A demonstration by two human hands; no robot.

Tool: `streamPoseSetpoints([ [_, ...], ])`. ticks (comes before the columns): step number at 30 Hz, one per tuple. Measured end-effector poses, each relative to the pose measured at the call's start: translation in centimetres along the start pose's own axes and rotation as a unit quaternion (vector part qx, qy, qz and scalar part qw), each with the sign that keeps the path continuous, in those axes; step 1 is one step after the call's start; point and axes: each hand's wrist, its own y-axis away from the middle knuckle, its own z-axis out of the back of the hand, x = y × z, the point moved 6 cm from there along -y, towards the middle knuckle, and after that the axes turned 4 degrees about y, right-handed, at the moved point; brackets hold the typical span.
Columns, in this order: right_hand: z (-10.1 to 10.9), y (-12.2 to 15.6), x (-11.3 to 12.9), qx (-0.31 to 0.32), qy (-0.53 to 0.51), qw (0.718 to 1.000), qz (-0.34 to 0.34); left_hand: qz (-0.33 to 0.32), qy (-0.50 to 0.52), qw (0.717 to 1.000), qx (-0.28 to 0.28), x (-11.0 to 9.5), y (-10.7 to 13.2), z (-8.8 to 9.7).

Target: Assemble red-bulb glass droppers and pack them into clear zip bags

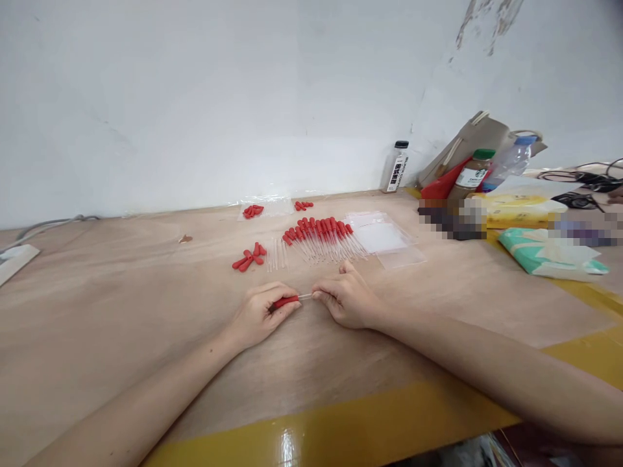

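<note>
Near the worktop's front edge (335, 425), left hand (260, 312) pinches a red bulb (286, 301), right hand (344, 299) its slim clear tube (305, 296).

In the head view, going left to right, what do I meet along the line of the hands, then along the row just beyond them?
Hands: left hand, red bulb, clear tube, right hand.
Beyond: loose red bulbs, loose clear tubes, red-topped tubes, white sheet, green-and-white packet.
</note>
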Motion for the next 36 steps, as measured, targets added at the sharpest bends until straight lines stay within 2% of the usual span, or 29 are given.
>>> streamPoseSetpoints([
  [9,-0.7,-0.1,0.0,0.043,-0.033,0.999,-0.008,-0.023,0.000,1.000,0.020,-0.3,0.0,-0.4],
  [12,-0.4,-0.3,0.0,0.058,-0.008,0.998,-0.010,-0.011,0.001,1.000,0.000,-0.1,-0.2,-0.1],
  [19,1.3,-0.4,0.4,0.022,0.087,0.995,0.044,0.030,-0.001,0.998,-0.050,1.5,-0.1,0.4],
  [21,1.7,-0.6,-0.3,0.018,0.081,0.997,0.008,0.064,-0.009,0.993,-0.094,2.8,0.3,1.0],
  [23,2.1,-1.1,-1.8,0.013,0.049,0.996,-0.077,0.112,-0.021,0.984,-0.137,4.4,0.7,1.8],
  [26,1.9,-2.1,-4.5,0.016,-0.016,0.975,-0.222,0.165,-0.078,0.969,-0.165,6.2,1.0,3.2],
  [28,1.5,-3.1,-5.8,0.004,-0.032,0.960,-0.280,0.181,-0.134,0.958,-0.180,6.8,0.9,4.3],
  [33,-0.3,-6.7,-6.5,-0.045,0.020,0.949,-0.313,0.201,-0.249,0.926,-0.201,8.0,0.9,6.2],
  [36,-1.7,-8.7,-6.2,-0.045,0.057,0.948,-0.310,0.214,-0.257,0.923,-0.188,9.2,1.1,6.5],
])
